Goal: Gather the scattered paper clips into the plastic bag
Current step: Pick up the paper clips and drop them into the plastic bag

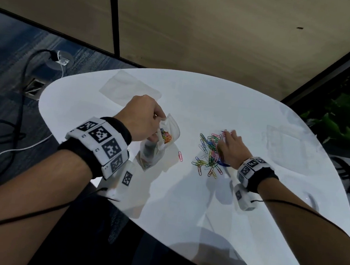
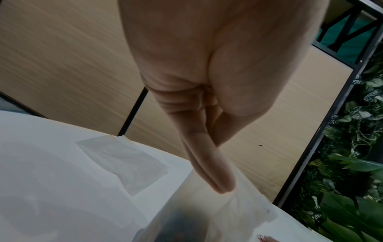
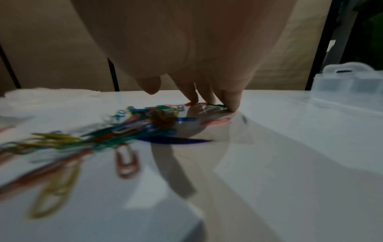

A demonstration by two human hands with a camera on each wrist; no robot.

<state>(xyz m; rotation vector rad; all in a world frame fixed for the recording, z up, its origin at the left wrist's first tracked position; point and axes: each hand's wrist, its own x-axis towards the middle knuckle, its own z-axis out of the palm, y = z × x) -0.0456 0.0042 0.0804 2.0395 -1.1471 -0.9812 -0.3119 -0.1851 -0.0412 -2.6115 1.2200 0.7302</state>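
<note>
Partly done: plastic bag (image 1: 166,135), pinched at its mouth by the left hand (image 1: 142,120), holds a few paper clips, while most lie heaped on the surface (image 1: 205,201) right of the bag, under the right hand's (image 1: 230,146) straightened, pressing fingers (image 3: 232,101).

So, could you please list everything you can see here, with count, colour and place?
table: one, white, under everything
bag: one, clear, held up, some clips inside
clips: many, mixed colours, heaped at centre
stray clip: one, pink, between bag and heap
spare bags: at least two, clear, flat, far left and far right
box: one, clear plastic, right of the heap
cables: black and white, on the floor at left
plants: green, at right
left hand: pinches the bag's rim
right hand: fingertips on the heap
</note>
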